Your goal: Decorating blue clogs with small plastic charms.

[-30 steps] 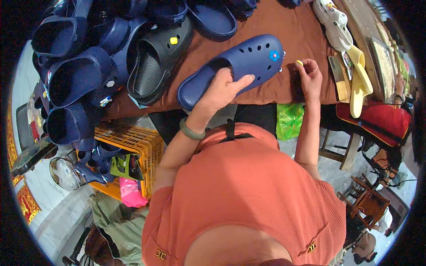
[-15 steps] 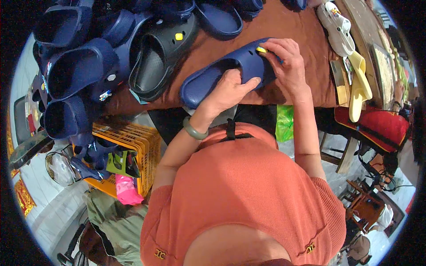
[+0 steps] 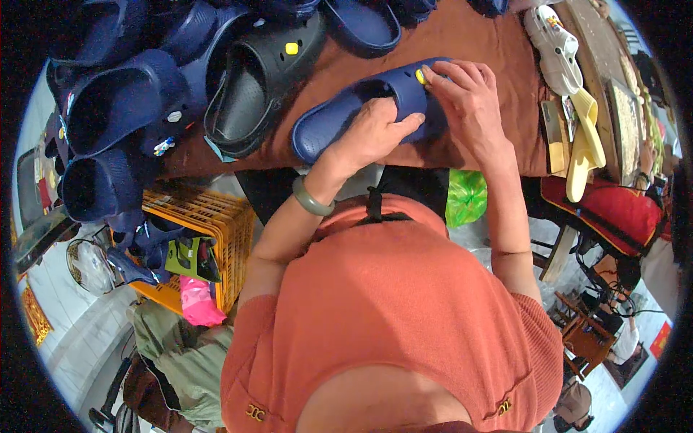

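Pressing yellow charm [image 3: 420, 75] into navy clog [image 3: 339, 115]

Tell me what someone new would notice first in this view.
Both hands grip a navy blue foam clog at the middle of the brown cloth-covered table: left hand on its side, right hand by a small yellow charm. A heap of dark blue clogs fills the upper left.

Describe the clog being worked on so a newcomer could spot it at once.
Start at the brown table heaped with dark clogs. At its near edge lies a navy blue clog, gripped by the left hand while the right hand presses its toe. It alone carries a small yellow charm under those fingers; the black clog beside it lies untouched.
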`<state>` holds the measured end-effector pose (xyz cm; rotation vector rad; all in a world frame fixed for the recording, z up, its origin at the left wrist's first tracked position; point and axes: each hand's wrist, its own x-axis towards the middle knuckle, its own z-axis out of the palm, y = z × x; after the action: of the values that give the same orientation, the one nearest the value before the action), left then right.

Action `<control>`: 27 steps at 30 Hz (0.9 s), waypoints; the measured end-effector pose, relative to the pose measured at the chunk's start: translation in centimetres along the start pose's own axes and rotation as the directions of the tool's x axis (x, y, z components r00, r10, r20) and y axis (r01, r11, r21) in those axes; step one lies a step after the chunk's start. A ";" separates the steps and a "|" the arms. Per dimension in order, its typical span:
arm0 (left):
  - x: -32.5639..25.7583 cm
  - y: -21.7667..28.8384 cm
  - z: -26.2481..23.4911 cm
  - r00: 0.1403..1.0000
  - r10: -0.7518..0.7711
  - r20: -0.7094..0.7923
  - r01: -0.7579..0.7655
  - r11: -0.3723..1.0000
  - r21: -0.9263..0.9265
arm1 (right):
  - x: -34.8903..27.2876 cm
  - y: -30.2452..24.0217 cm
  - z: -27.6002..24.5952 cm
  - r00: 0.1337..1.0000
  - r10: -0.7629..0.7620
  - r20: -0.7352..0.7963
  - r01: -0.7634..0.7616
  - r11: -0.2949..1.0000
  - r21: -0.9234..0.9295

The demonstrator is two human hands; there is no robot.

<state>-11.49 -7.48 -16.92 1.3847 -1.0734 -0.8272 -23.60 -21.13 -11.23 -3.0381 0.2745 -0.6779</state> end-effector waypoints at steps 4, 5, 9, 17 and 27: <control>0.3 0.3 -0.4 0.996 -0.088 0.027 0.087 0.995 0.057 | 0.3 0.9 1.8 0.999 0.048 -0.009 -0.047 0.997 0.064; 0.5 0.2 -0.6 0.989 -0.140 0.047 0.137 0.989 0.062 | 0.4 1.1 2.3 0.997 0.070 -0.016 -0.069 0.995 0.075; 0.4 0.8 -0.5 0.987 -0.155 0.033 0.157 0.985 -0.075 | 0.9 2.0 2.4 0.991 0.136 0.019 -0.137 0.974 0.179; 0.5 1.2 -0.9 0.973 -0.219 0.066 0.228 0.957 -0.178 | 5.2 6.2 2.9 0.848 -0.048 0.527 -0.386 0.626 0.678; 1.0 0.9 -0.5 0.976 -0.214 -0.032 0.207 0.966 -0.156 | 2.0 3.3 3.3 0.886 0.260 0.383 -0.460 0.589 0.665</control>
<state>-10.79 -8.14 -15.83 1.3971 -0.8169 -1.0036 -20.98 -24.77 -13.55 -2.1296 0.4608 -0.2599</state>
